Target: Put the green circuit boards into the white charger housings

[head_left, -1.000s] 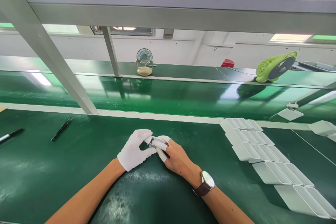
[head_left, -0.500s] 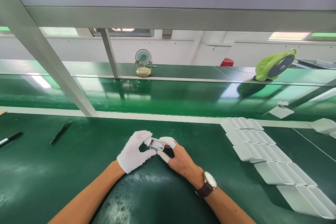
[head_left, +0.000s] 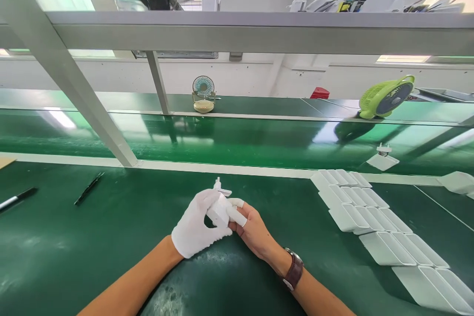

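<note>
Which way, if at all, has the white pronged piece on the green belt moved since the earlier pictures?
Yes, leftward in view: the white pronged piece lay below the right end of the lime-green fan and is now below its middle.

Plug part (head_left: 218, 214) above bench (head_left: 111, 232), pens (head_left: 89, 188) left, trays (head_left: 403, 247) right, fans (head_left: 203, 87) well behind

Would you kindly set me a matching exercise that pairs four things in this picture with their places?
1. Lime-green plastic fan
2. Slim black pen-like stick
3. Small white plastic piece
4. Rows of white plastic trays

A. Held between left hand and right hand
B. Near green surface, right of the hands
C. Far green surface
D. Near green surface, left of the hands

Pairs: 1-C, 2-D, 3-A, 4-B
</note>
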The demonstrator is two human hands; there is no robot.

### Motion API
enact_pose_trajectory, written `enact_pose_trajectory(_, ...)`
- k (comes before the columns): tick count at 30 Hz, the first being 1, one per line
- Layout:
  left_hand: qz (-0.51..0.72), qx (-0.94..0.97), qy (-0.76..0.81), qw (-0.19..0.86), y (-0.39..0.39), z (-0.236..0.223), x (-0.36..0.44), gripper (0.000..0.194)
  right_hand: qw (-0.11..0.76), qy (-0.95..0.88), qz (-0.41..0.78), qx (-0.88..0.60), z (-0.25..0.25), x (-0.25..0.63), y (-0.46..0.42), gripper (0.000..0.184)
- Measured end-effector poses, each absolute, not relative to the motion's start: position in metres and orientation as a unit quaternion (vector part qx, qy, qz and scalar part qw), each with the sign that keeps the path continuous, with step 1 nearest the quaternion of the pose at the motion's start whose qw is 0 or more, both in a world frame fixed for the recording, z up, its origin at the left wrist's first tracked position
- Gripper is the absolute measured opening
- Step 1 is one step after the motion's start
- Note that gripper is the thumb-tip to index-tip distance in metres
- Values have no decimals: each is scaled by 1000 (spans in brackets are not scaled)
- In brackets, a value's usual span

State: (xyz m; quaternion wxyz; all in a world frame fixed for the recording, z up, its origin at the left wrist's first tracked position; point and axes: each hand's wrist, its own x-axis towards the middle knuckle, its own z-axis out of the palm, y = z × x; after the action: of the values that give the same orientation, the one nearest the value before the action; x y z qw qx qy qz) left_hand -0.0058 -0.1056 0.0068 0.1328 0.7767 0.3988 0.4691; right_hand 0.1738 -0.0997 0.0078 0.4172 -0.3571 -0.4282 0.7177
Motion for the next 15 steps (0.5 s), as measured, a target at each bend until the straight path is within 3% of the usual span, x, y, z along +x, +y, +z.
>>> enact_pose_trajectory(4,486,766,401,125,-111,8,1,74,383,-439,737,-344,10,169,-104,40)
enact_pose_trajectory(15,480,758,417,145,-116,5,-3,72,335,-517,694,-373,11,166,-106,43)
